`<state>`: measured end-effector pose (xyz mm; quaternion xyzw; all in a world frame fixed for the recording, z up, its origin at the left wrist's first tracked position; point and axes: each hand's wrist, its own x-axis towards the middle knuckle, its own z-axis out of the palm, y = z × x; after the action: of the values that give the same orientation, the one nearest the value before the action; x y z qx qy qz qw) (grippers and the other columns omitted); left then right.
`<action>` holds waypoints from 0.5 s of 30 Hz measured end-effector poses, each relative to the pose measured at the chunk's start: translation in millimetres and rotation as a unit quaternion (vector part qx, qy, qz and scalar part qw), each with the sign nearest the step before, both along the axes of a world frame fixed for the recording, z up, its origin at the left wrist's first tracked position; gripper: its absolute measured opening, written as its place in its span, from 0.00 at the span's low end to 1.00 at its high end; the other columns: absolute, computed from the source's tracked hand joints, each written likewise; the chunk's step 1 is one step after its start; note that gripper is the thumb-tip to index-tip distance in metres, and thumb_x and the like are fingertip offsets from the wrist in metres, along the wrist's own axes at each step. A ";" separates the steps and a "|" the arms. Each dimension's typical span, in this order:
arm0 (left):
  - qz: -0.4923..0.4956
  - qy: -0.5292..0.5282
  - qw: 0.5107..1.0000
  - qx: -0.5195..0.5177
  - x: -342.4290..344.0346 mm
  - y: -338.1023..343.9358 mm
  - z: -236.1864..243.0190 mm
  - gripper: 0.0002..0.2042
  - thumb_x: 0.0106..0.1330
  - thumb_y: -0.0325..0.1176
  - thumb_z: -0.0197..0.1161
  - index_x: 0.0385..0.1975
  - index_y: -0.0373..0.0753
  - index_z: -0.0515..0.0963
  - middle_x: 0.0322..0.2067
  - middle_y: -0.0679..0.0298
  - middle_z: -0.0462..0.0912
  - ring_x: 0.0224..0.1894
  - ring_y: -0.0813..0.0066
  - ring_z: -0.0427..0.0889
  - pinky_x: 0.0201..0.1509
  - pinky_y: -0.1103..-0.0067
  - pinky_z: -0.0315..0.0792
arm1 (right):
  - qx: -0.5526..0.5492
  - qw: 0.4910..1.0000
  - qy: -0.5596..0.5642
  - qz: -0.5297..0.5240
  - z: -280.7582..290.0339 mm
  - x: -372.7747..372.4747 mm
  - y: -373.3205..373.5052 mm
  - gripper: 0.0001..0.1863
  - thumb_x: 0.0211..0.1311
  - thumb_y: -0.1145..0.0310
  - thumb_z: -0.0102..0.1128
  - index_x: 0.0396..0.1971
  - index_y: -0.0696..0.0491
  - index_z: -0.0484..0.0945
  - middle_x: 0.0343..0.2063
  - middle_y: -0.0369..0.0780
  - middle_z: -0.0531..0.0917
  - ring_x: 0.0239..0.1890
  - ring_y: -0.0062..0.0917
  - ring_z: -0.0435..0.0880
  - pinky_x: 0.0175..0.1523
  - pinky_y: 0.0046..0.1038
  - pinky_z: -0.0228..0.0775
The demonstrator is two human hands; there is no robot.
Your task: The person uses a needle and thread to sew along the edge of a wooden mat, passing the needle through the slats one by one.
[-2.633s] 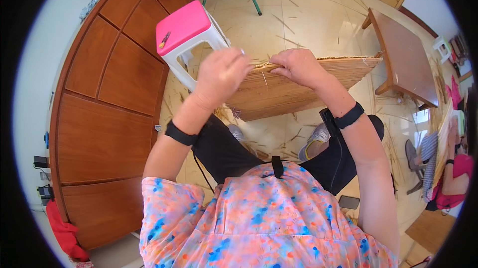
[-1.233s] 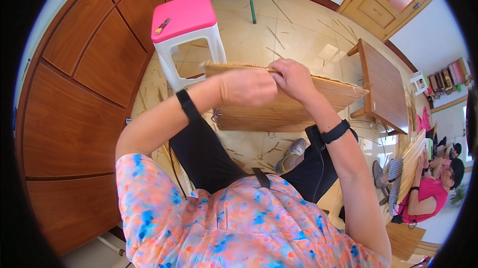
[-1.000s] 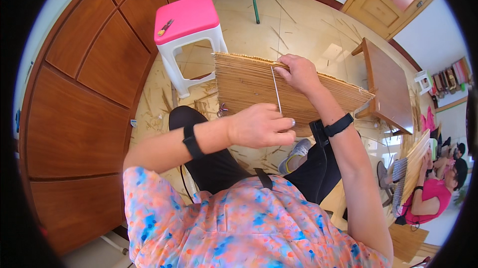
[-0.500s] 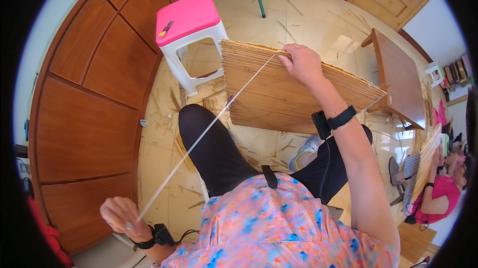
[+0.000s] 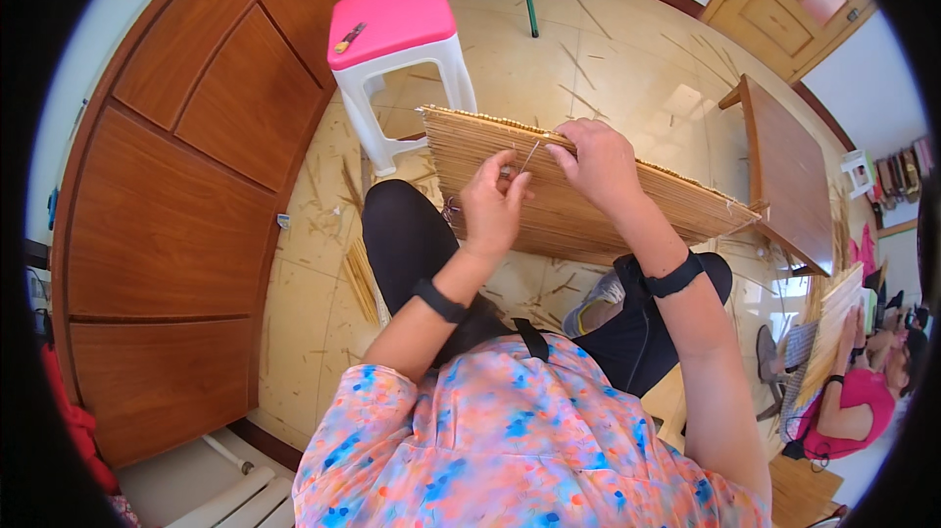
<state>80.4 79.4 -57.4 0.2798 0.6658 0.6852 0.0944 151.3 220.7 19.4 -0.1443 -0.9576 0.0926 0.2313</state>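
My right hand (image 5: 598,163) is closed on the upper edge of a tan mat of thin straw-like sticks (image 5: 500,209), which stands slanted above my knees. My left hand (image 5: 498,190) is in front of the mat, just left of my right hand, its fingers pinched on a thin white cord (image 5: 531,153) that runs up to the mat's edge near my right fingers. A small purple bundle of cord (image 5: 450,211) hangs at the mat's left side.
A pink-topped white stool (image 5: 402,8) with a small cutting tool (image 5: 350,36) stands behind the mat. Wooden cabinets (image 5: 167,234) line the left, a low table (image 5: 789,175) stands right. A co-worker (image 5: 848,401) in pink works at the right. Straw scraps litter the floor (image 5: 588,48).
My left hand, which had pulled the cord far down to the lower left, has returned up to the mat beside my right hand. My right hand still holds the edge.
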 end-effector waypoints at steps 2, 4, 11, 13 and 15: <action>0.035 -0.013 0.999 0.012 13.6 15.9 -11.6 0.09 0.61 0.22 0.64 0.40 0.32 0.77 0.28 0.61 0.79 0.23 0.77 0.83 0.25 0.82 0.75 | 0.002 1.000 0.000 -0.005 -1.8 3.3 -3.0 0.10 0.53 0.62 0.66 0.31 0.52 0.79 0.29 0.41 0.81 0.36 0.36 0.80 0.39 0.35 0.75; 0.087 0.022 0.996 0.016 23.0 22.9 -21.6 0.08 0.61 0.22 0.65 0.38 0.30 0.76 0.28 0.61 0.79 0.21 0.78 0.82 0.24 0.81 0.73 | 0.005 1.000 0.010 -0.005 -2.5 5.2 -6.7 0.11 0.52 0.63 0.67 0.31 0.52 0.80 0.29 0.41 0.81 0.36 0.36 0.80 0.39 0.34 0.75; -0.132 -0.162 0.977 0.048 19.1 -1.6 -9.2 0.04 0.65 0.25 0.61 0.36 0.32 0.76 0.23 0.67 0.76 0.19 0.83 0.75 0.25 0.84 0.69 | -0.036 0.998 0.047 0.012 -3.1 8.5 0.7 0.12 0.51 0.63 0.68 0.31 0.55 0.81 0.28 0.44 0.82 0.34 0.39 0.81 0.39 0.36 0.75; -0.264 -0.266 0.923 0.084 16.9 -12.6 0.2 0.03 0.68 0.25 0.58 0.37 0.36 0.77 0.28 0.69 0.77 0.21 0.83 0.73 0.28 0.85 0.68 | -0.065 0.997 0.009 0.032 2.6 6.7 7.2 0.13 0.51 0.63 0.68 0.33 0.55 0.81 0.28 0.46 0.83 0.33 0.41 0.82 0.39 0.37 0.74; -0.268 -0.302 0.905 0.135 10.1 -21.1 15.4 0.03 0.68 0.25 0.58 0.38 0.36 0.77 0.28 0.69 0.77 0.21 0.83 0.73 0.29 0.84 0.69 | -0.074 0.996 -0.002 0.042 4.3 4.0 15.4 0.13 0.51 0.63 0.68 0.34 0.55 0.82 0.29 0.46 0.83 0.33 0.41 0.82 0.39 0.37 0.74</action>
<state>90.5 58.3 -42.0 0.2372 0.4059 0.7692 0.4327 155.3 236.1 23.7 -0.1214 -0.9538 0.1726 0.2137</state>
